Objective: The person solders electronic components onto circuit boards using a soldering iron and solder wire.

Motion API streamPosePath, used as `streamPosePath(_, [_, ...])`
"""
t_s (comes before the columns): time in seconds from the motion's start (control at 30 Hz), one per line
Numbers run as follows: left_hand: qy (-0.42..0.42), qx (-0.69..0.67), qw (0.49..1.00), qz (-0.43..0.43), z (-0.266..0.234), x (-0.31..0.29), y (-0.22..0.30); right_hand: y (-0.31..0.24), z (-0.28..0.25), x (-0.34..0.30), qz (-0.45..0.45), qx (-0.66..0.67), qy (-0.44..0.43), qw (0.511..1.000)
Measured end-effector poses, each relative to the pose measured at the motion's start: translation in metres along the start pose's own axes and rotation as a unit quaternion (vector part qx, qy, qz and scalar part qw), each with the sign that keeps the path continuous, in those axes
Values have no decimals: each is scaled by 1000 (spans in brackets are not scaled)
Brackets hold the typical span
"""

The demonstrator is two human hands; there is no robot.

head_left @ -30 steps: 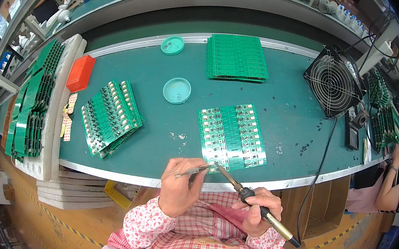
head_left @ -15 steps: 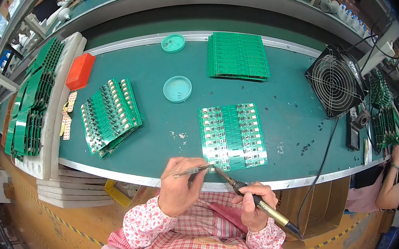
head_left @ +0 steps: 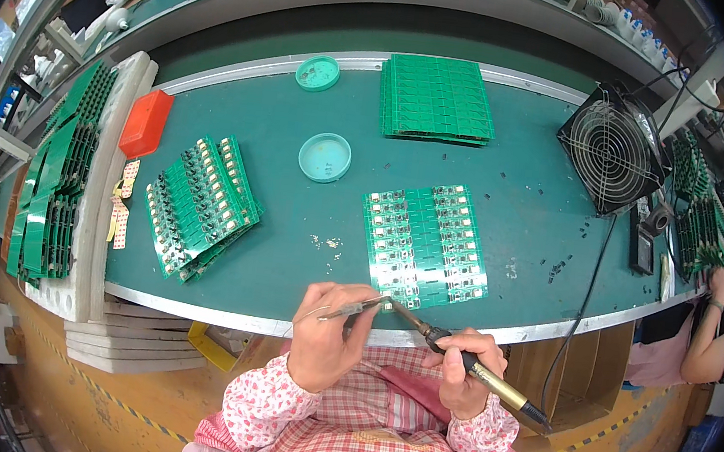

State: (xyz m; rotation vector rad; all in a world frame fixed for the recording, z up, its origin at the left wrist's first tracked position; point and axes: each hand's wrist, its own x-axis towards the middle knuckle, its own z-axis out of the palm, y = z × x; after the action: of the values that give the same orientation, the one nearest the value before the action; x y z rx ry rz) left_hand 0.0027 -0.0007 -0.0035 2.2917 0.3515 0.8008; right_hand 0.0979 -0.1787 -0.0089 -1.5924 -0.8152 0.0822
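A green circuit board panel (head_left: 417, 248) with two columns of small mounted parts lies flat on the mat in front of me. At its near left corner my left hand (head_left: 325, 327) is closed on a pair of metal tweezers (head_left: 351, 308), and a thin wire also shows by those fingers. My right hand (head_left: 469, 370) grips a soldering iron (head_left: 497, 387) with a black and gold handle. Its tip reaches that same corner, close to the tweezer points. Whether tip and tweezers touch is too small to tell.
Stacked boards stand left (head_left: 201, 208) and at the back (head_left: 437, 101). Two round turquoise dishes (head_left: 325, 158), a red box (head_left: 146, 124) and a black fan (head_left: 612, 149) are around. Small black parts (head_left: 559, 268) lie scattered. A cable (head_left: 587, 296) crosses the right edge. Other people work nearby.
Both hands and their tools stay almost in place at the board's near corner. The bench has shifted very slightly in view.
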Motion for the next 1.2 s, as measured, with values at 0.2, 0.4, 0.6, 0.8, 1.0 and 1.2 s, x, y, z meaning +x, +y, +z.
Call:
streamPosePath(0.2, [-1, -5, 1000, 3, -1, 1, 1, 1, -1, 5, -40, -7, -14, 999])
streamPosePath(0.4, [0, 5, 1000, 12, -1, 1, 1, 3, -2, 6, -96, -23, -29, 995])
streamPosePath(0.6, [2, 4, 1000, 12, 0, 1, 1, 3, -5, -9, 3, 47, 58, 997])
streamPosePath(0.8, [2, 6, 1000, 10, 0, 0, 0, 1, -5, 9, -92, -144, 39, 985])
streamPosePath(1.0, [-7, 1, 1000, -3, -2, 0, 2, 2, 12, 24, -104, -325, 15, 940])
streamPosePath(1.2, [41, 9, 998, -41, -18, 1, -6, 5, 15, 34, -77, -331, -10, 940])
